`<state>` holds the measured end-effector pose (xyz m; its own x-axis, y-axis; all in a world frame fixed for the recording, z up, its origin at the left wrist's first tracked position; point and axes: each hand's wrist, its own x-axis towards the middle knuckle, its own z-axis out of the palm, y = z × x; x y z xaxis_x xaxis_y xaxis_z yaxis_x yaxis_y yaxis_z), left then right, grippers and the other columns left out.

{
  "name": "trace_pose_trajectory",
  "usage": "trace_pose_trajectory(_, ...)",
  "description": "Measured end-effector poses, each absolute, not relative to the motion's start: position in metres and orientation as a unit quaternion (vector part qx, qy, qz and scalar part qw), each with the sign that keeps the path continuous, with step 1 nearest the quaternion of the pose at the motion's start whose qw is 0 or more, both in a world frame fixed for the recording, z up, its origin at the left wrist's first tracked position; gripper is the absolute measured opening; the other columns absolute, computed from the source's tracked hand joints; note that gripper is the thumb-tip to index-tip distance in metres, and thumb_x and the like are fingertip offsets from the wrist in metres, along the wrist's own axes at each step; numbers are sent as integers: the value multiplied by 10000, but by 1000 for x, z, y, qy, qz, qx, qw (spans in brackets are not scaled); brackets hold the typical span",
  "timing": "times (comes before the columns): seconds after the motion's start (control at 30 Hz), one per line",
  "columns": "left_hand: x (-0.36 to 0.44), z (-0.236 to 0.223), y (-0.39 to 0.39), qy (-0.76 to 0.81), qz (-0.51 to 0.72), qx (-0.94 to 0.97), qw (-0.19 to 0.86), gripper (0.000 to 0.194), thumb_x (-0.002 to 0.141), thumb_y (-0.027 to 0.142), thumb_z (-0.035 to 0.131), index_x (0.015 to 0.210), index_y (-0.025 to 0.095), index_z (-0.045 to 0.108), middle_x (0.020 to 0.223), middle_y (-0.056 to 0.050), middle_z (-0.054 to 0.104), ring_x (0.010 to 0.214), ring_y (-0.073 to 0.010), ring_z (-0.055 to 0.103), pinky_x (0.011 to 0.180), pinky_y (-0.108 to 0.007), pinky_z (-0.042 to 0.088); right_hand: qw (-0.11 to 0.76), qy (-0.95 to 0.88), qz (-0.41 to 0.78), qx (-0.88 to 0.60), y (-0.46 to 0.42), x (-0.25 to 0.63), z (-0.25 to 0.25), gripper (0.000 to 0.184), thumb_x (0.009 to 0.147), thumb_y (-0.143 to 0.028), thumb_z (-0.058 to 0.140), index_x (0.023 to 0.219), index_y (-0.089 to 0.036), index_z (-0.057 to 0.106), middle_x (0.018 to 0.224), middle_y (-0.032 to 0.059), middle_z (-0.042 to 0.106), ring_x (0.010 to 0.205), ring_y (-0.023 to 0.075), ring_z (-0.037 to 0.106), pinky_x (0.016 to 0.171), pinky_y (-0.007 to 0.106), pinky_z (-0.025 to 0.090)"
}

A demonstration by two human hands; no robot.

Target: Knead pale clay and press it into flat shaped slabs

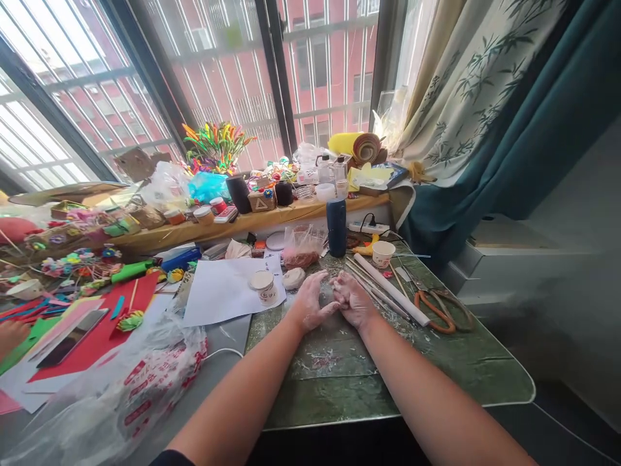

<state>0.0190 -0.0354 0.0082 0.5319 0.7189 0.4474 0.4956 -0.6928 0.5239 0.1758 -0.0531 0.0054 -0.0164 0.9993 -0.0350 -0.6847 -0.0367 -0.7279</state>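
My left hand [312, 302] is held over the green table mat, thumb apart from the stretched fingers, with nothing visible in it. Close beside it, my right hand [354, 301] has its fingers curled; a bit of white may be between them, but I cannot make out what. White residue coats both hands. A round pale lump, dough-like, [294, 279] lies just beyond my left hand. To its left stands a lidded paper cup [265, 288] on white paper [218, 291]. Right of my right hand lie a white rolling rod [391, 288] and several thin sticks [376, 292].
Scissors with orange handles [435, 312] lie at right, near another paper cup [383, 254]. A dark blue cylinder [336, 228] stands behind my hands. A crumpled plastic bag [145, 382] and a phone [72, 338] lie left. Another person's hand [12, 336] shows at the left edge.
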Motion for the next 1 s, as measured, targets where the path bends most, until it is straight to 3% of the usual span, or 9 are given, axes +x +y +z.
trace_pose_trajectory(0.27,19,6,-35,363,303,867,159,849,820,635,667,1465,152,396,1482,-205,483,1400,-347,438,1188,-554,321,577,-332,688,-288,-59,176,14,454,722,-477,814,543,-182,519,478,-71,463,356,42,273,330,187,195)
trace_pose_trajectory(0.47,17,3,-33,352,294,872,173,842,806,604,694,1459,162,399,1472,-198,492,1385,-348,450,1178,-538,336,561,-351,688,-299,-58,175,13,459,774,-506,763,533,-175,557,451,-57,449,355,59,281,344,211,165)
trace_pose_trajectory(0.7,16,6,-35,329,299,871,209,727,802,566,708,1386,194,487,1356,-154,598,1268,-335,550,1110,-510,421,562,-355,669,-332,-56,172,2,488,806,-523,751,522,-188,538,452,-44,442,408,84,337,385,226,241)
trace_pose_trajectory(0.77,14,7,-35,315,309,871,216,660,856,511,663,1411,212,468,1364,-139,601,1274,-308,555,1116,-486,425,574,-341,662,-340,-55,169,-1,452,818,-543,738,578,-198,572,504,-35,488,433,98,386,407,231,304)
trace_pose_trajectory(0.83,12,5,-34,308,329,866,216,620,888,471,630,1426,215,455,1411,-137,576,1313,-291,535,1135,-471,418,585,-327,661,-338,-56,165,-1,348,854,-569,689,755,-237,662,646,-4,612,519,148,511,479,269,423)
trace_pose_trajectory(0.9,11,3,-33,313,348,860,201,717,854,514,666,1455,199,433,1489,-156,514,1390,-311,469,1170,-489,385,578,-327,672,-329,-59,159,2,346,889,-614,614,1000,-298,699,874,46,715,732,238,645,643,363,530)
trace_pose_trajectory(1.0,10,-2,-32,316,350,864,174,832,785,616,710,1449,178,464,1493,-170,523,1417,-353,442,1183,-534,365,530,-342,720,-290,-64,153,9,529,908,-701,495,1217,-311,675,1157,115,721,1108,343,635,940,493,501)
